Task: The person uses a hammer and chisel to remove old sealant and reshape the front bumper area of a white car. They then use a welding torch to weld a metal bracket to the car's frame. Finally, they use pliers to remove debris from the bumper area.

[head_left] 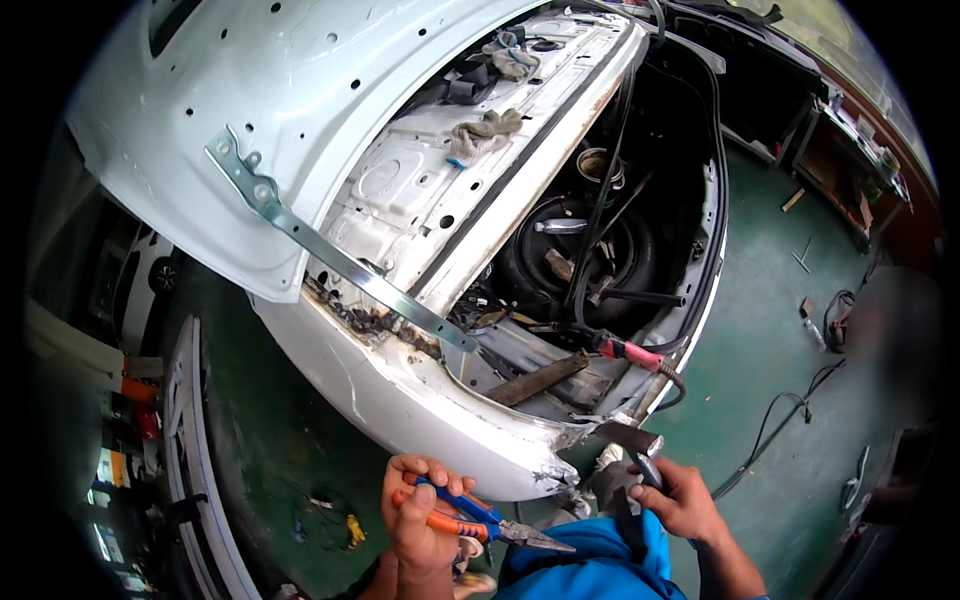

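Observation:
My left hand (412,515) is closed around the orange and blue handles of long-nose pliers (487,524); their metal jaws point right, in front of my blue clothing. In my right hand (688,503) is a hammer (628,437), gripped by its dark handle. The hammer's metal head lies close to the crumpled corner (556,474) of a white car body (410,405). Just beyond, a red welding torch (630,352) rests across the edge of the open trunk. A wooden block (540,378) lies at the trunk's near edge.
A raised white lid (250,70) with a metal hinge arm (360,278) stands at the left. Gloves (484,137) lie on the white panel. Inside the dark trunk are a tire (520,262) and a can (600,167). Cables (770,430) cross the green floor; a workbench (850,165) stands far right.

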`<state>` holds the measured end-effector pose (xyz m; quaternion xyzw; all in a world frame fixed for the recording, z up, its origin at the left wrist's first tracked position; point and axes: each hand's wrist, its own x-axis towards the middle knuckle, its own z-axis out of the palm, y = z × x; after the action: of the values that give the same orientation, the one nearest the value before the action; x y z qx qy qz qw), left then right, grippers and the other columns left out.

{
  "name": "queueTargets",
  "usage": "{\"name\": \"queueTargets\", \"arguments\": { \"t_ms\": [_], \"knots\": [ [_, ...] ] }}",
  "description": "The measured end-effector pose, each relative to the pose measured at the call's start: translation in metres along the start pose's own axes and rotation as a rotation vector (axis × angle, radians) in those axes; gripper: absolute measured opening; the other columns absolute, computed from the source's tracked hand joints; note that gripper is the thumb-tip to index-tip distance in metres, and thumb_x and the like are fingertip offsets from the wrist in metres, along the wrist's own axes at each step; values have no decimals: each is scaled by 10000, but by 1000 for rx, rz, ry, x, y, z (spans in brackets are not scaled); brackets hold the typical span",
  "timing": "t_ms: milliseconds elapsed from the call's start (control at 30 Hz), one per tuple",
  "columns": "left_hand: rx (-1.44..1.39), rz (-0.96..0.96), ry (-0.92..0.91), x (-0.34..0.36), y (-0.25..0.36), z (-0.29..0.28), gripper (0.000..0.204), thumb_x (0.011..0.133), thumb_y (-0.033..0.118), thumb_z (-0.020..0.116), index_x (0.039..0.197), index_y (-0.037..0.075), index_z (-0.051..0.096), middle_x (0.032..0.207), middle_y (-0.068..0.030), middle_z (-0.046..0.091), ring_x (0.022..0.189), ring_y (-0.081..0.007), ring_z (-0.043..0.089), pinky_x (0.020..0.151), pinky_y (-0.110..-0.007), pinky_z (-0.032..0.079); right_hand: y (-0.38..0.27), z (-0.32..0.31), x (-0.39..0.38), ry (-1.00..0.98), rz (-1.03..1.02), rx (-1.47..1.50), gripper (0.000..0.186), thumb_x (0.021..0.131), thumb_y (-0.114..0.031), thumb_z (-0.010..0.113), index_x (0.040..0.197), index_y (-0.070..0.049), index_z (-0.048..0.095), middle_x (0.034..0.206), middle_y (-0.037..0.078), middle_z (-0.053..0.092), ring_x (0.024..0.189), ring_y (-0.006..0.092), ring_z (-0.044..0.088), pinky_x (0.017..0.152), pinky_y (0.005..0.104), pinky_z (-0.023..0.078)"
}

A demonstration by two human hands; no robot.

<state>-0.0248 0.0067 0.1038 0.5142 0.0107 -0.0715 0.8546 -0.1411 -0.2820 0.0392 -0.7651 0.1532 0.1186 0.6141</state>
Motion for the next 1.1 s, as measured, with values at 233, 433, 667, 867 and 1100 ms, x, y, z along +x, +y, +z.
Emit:
{"name": "queueTargets", "arguments": {
  "t_ms": [233,433,667,867,1100],
  "knots": [
    [-20,-25,196,2,-18,-4,337,852,190,674,1087,45,481,924,-105,546,796,-205,589,831,-443,567,-59,-52,67,48,-492,-124,449,910,-291,773,1197,11,605,895,149,674,747,267,673,682,350,526],
    [-38,84,503,-20,-43,-24,299,877,211,655,1084,71,490,900,-79,546,774,-208,583,779,-429,559,-56,-74,187,-485,-449,-351,398,933,-250,735,1231,-20,605,760,169,666,691,378,680,631,438,529],
    [38,-33,1145,-129,-93,-70,231,855,191,650,1035,89,547,817,-47,520,670,-179,525,644,-372,503,-102,-66,308,-525,-1098,-652,401,881,-409,739,1033,-48,655,746,102,616,636,312,657,553,404,516],
    [-65,-533,1336,-331,-289,-131,249,917,282,701,900,75,564,640,-64,518,518,-225,529,515,-421,539,-136,-44,364,-526,-1448,-890,368,788,-373,784,819,-99,541,701,31,533,581,229,621,503,347,501],
    [136,-1040,1037,-406,-427,-39,452,1034,344,516,1252,-29,646,548,-135,628,388,-240,610,325,-328,433,-160,-25,374,-595,-1564,-1024,353,789,-359,775,796,-116,519,689,15,501,583,195,611,496,327,483]
  ]
}}
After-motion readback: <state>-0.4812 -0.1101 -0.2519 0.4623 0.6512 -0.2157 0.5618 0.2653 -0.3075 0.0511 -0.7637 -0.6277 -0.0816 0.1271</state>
